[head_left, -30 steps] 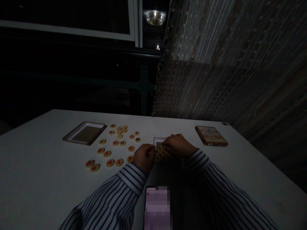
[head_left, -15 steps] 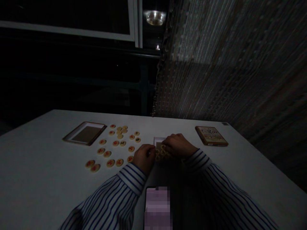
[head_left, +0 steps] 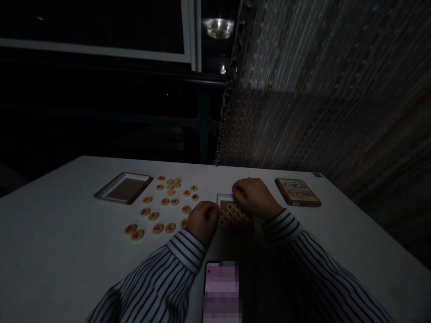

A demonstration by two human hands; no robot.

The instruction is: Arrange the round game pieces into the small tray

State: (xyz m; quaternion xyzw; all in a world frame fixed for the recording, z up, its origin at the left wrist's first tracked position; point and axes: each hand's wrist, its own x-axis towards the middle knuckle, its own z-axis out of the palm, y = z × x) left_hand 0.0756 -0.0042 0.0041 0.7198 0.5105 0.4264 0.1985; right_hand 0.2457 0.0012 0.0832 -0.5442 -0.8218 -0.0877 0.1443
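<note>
Box (head_left: 226, 196) w/ discs (head_left: 230, 207); L hand (head_left: 203, 220) beside, R hand (head_left: 257, 197) overlapping; both curled, hold: can't tell. Poss. spill if bumped.

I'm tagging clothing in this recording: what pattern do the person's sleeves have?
The sleeves have dark blue stripes on a pale ground, as the head view shows.
</note>
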